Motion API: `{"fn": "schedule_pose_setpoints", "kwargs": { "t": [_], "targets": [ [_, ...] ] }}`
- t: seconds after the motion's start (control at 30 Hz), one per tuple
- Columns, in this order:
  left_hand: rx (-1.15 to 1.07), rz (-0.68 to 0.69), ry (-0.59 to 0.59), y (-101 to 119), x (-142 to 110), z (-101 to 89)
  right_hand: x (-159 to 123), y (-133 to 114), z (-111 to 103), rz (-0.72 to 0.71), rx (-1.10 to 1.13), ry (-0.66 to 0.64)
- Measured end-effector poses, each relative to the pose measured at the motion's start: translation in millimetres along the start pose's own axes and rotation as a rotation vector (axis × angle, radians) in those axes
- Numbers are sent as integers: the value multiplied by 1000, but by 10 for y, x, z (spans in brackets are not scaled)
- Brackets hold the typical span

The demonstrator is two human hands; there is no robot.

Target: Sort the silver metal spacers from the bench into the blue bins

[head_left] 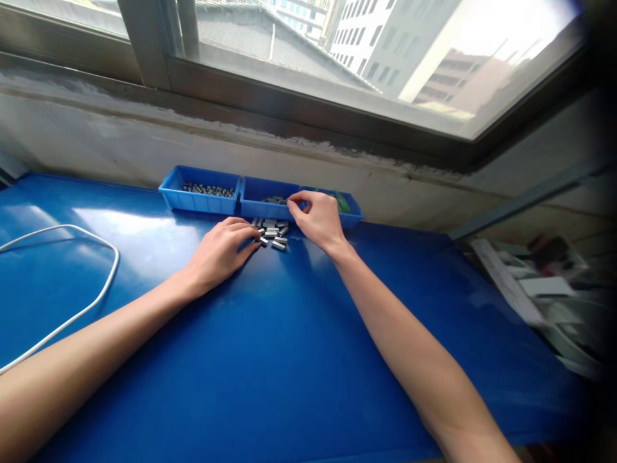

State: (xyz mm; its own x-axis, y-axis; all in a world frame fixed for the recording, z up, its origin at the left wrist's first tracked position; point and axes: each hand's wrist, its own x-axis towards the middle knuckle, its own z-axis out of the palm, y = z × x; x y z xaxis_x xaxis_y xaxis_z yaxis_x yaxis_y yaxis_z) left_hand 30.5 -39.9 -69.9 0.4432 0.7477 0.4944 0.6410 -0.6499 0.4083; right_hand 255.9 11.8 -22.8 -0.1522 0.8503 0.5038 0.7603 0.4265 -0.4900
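Note:
A small heap of short, shiny metal pieces (270, 233) lies on the blue table, in front of the bins. My left hand (222, 251) rests at the heap's left side, fingers curved and thumb bent in, with a metal piece at the fingertips. Over the front right of the middle blue bin (250, 207) is my right hand (315, 217), its thumb and index finger pinched together. Whatever sits in that pinch is too small to make out. Similar grey metal pieces (274, 200) lie inside the middle bin, near the right fingertips.
The left blue bin (200, 203) holds many small metal parts (207, 190). Something green (343, 203) lies in the right blue bin (354, 215), partly behind my right hand. A white cable (116, 257) curves across the table's left. Behind stand a wall and window (308, 103).

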Motion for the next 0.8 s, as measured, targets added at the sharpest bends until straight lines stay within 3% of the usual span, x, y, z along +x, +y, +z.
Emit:
{"fn": "schedule_pose_setpoints", "kwargs": {
  "t": [0.47, 0.63, 0.8],
  "targets": [
    [24, 129, 34, 28, -16, 19, 1, -247, -84, -30, 78, -36],
    [-129, 27, 91, 85, -10, -32, -7, -249, -80, -52, 115, -74],
    [-436, -216, 214, 71, 41, -68, -12, -272, -78, -77, 152, -134]
  ]
}}
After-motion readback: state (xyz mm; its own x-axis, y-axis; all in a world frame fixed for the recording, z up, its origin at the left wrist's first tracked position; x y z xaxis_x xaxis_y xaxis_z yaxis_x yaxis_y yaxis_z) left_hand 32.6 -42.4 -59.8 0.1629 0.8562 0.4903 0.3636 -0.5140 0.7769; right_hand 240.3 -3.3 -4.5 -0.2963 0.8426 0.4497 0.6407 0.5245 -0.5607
